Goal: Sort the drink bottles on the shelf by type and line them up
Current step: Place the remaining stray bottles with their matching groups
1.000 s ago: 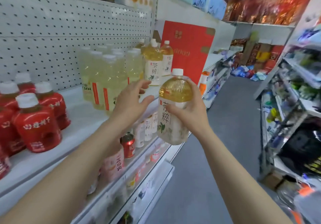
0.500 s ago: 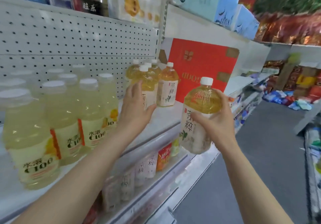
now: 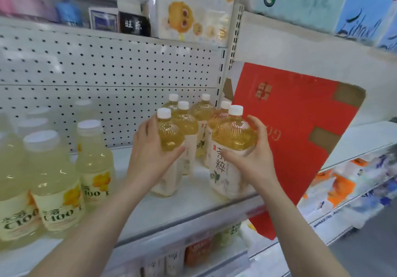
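On the white shelf [image 3: 171, 208], my right hand [image 3: 253, 158] grips a golden tea bottle [image 3: 232, 139] with a white cap and white label, standing at the shelf's front right. My left hand [image 3: 150, 158] grips a second tea bottle [image 3: 168, 134] just left of it. Behind them stand several more tea bottles [image 3: 202, 113] of the same kind, close to the pegboard. At the left, several pale yellow C100 bottles [image 3: 53, 180] stand in a group.
A red cardboard box [image 3: 290, 126] leans right beside the tea bottles. White pegboard [image 3: 107, 72] backs the shelf. Tissue packs [image 3: 311, 1] sit on the shelf above. The lower shelf holds small drinks [image 3: 197, 251]. Bare shelf shows between the two bottle groups.
My right hand has brought its tea bottle from the air down onto the shelf's front right. My left hand has closed round a tea bottle in the group. The view moved nearer.
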The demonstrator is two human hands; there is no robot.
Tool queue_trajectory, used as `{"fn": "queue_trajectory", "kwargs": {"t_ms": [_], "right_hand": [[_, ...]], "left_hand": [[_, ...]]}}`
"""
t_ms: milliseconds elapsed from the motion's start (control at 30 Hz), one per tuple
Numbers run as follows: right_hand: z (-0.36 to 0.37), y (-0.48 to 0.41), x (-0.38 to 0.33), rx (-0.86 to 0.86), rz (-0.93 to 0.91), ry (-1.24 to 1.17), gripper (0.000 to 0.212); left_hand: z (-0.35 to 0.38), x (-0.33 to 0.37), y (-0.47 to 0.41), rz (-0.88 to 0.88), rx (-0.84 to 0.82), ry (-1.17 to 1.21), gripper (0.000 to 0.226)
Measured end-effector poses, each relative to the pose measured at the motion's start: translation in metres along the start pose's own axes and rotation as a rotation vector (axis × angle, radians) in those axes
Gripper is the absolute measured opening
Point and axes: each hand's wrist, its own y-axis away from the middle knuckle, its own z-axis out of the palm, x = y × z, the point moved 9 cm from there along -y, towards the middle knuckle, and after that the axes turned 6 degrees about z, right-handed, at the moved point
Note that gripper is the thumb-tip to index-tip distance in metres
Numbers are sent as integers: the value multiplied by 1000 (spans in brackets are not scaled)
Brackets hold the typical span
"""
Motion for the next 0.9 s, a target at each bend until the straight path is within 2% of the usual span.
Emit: {"fn": "queue_trajectory", "kwargs": {"t_ms": [133, 267, 467, 533, 600, 667, 767, 800, 900], "right_hand": [[35, -1, 19, -90, 46, -49, 89], [60, -3, 24, -176, 18, -94, 86], [83, -9, 25, -308, -38, -94, 95], [74, -17, 26, -310, -65, -59, 89], [45, -40, 36, -172, -88, -68, 77], [21, -73, 57, -34, -6, -65, 78], [40, -102, 77, -186, 133, 79, 95], [49, -105, 78, -231, 128, 95, 97], [54, -109, 80, -228, 93, 105, 92]], "left_hand": [[-1, -5, 1, -38, -23, 2, 103], [0, -5, 4, -98, -40, 47, 101], [-3, -3, 8, -157, 7, -3, 102], [-4, 3, 13, -171, 28, -40, 101], [-5, 13, 20, -178, 62, -56, 100], [-5, 22, 27, -186, 85, -78, 100], [-2, 28, 37, -222, 59, -57, 104], [-3, 30, 39, -221, 45, -45, 105], [-7, 38, 45, -202, -14, -72, 103]]}}
